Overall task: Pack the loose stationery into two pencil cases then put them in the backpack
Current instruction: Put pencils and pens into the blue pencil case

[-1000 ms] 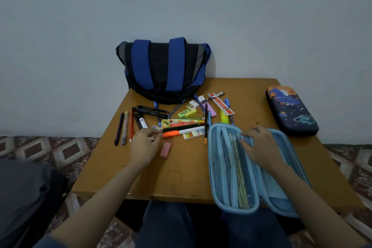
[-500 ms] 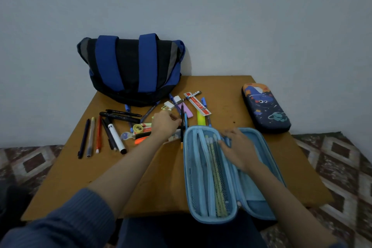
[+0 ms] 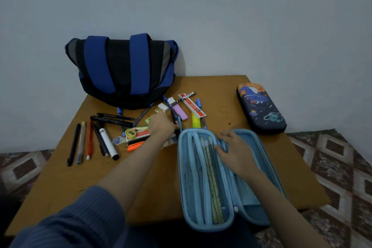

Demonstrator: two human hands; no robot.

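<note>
**Open blue case held ready; next item being gathered from the pile**

The light blue pencil case is observed lying open on the counter, at its near edge, with the lower end overhanging slightly. Its long axis runs from the near edge toward the wall, leaning a little left at the far end. The mesh pocket faces up, and yellow pencils are seen inside, aligned with that axis, tips toward the wall.

The right hand is laid flat on the case's central divider, fingers spread and pressing down; nothing is gripped. The left hand is placed just beyond the case's far left corner, over the loose stationery. Its fingers are curled down onto a dark pen and a blue pen; whether either is actually pinched cannot be told.

The step in hand is judged to be pickup of a pen for loading. It is advised that the item be turned parallel to the case's long axis before insertion, and that the divider be kept pressed back so the pocket stays accessible.

The space-print pencil case is noted closed, well right of the blue case. The backpack stands beyond the blue case, against the wall. Packing is judged early: most items remain loose.
</note>
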